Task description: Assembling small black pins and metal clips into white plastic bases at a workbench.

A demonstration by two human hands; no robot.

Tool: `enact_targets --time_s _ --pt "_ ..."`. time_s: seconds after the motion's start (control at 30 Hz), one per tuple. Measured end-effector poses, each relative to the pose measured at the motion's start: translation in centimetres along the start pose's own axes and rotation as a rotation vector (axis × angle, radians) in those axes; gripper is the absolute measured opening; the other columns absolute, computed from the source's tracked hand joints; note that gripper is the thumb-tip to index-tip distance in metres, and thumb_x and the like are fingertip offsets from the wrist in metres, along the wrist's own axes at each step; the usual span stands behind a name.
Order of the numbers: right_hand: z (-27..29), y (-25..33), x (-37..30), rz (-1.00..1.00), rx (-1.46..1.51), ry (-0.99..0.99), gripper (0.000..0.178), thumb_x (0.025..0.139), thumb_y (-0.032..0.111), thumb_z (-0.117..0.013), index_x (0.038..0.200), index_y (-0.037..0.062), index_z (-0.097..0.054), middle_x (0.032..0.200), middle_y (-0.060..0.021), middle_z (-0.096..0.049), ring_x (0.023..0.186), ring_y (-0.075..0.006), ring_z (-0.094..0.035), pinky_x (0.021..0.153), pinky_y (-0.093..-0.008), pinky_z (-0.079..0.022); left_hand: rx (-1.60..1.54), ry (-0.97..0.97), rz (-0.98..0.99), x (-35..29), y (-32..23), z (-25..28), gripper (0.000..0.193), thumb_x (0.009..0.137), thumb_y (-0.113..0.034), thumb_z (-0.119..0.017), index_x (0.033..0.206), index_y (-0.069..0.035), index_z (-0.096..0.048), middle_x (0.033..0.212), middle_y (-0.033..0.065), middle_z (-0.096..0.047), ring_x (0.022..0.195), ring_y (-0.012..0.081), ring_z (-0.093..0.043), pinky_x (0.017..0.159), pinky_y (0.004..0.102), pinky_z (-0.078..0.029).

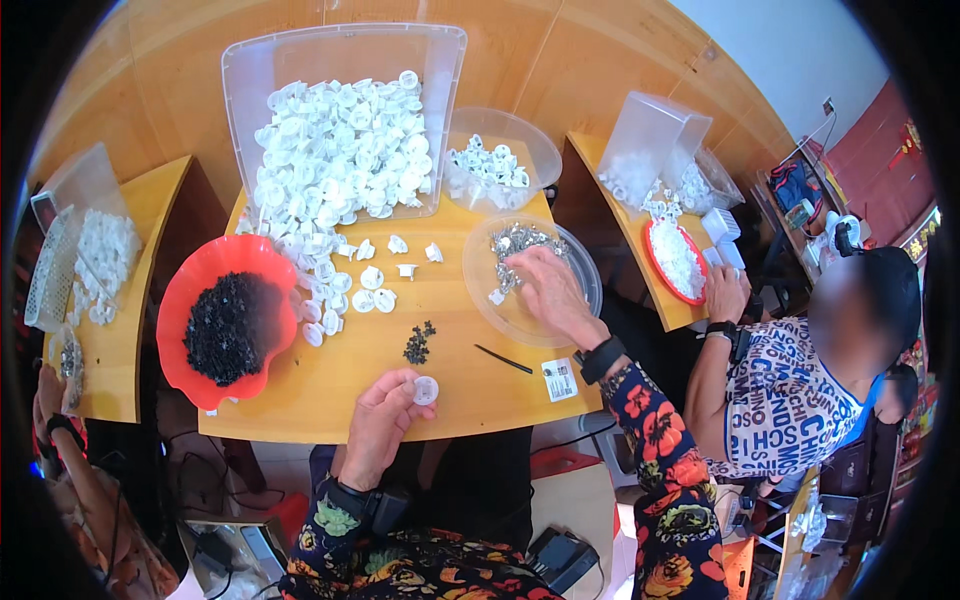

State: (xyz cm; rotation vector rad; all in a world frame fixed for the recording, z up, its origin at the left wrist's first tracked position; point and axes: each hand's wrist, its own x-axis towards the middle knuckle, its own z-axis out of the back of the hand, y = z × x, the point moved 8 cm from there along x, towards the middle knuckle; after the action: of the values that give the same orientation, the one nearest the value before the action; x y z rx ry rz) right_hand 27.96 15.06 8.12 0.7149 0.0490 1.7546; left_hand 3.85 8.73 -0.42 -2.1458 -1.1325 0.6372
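Observation:
Near the front edge of the table, my left hand (pixel 382 425) pinches a small round white plastic part (pixel 426 390) between thumb and fingers. My right hand (pixel 548 288) reaches into a clear round tub (pixel 480 305) of small metal pieces (pixel 516 240). Its fingers touch the pieces; whether they grip one is hidden. Just beyond my left hand lies a little pile of small black parts (pixel 417 345). A thin black stick (pixel 503 359) rests between my hands, with a white printed card (pixel 559 380) to its right.
A tipped clear bin (pixel 455 60) spills white plastic parts (pixel 340 150) over the table (pixel 455 270). A red bowl (pixel 175 330) of black parts stands left. Behind the tub is another clear tub (pixel 545 150). A person (pixel 790 390) works at the right table, another person's hand (pixel 48 395) shows far left.

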Motion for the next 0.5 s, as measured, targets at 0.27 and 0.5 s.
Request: enact_targets --time_s 0.27,0.5 --pt "-0.9 -3.7 -0.4 -0.333 0.171 0.057 0.020 0.077 0.007 -0.060 0.097 0.0068 -0.065 0.090 -0.0129 -0.065 0.076 -0.0276 -0.064 0.074 -0.0368 -0.051 -0.013 0.011 0.012 0.3 0.1 0.2 0.018 0.096 -0.013 -0.050 0.103 0.002 -0.056 0.093 0.0094 -0.062 0.082 0.0161 -0.061 0.074 0.0284 -0.051" --pt "2.8 -8.5 -0.8 -0.328 -0.113 -0.180 0.027 0.079 0.002 -0.055 0.103 0.0087 -0.063 0.098 -0.0138 -0.062 0.089 -0.0321 -0.061 0.080 -0.0405 -0.049 0.039 0.017 0.014 0.4 0.0 -0.4 0.018 0.096 -0.015 -0.049 0.101 0.001 -0.054 0.090 0.0099 -0.061 0.079 0.0165 -0.061 0.071 0.0280 -0.050"
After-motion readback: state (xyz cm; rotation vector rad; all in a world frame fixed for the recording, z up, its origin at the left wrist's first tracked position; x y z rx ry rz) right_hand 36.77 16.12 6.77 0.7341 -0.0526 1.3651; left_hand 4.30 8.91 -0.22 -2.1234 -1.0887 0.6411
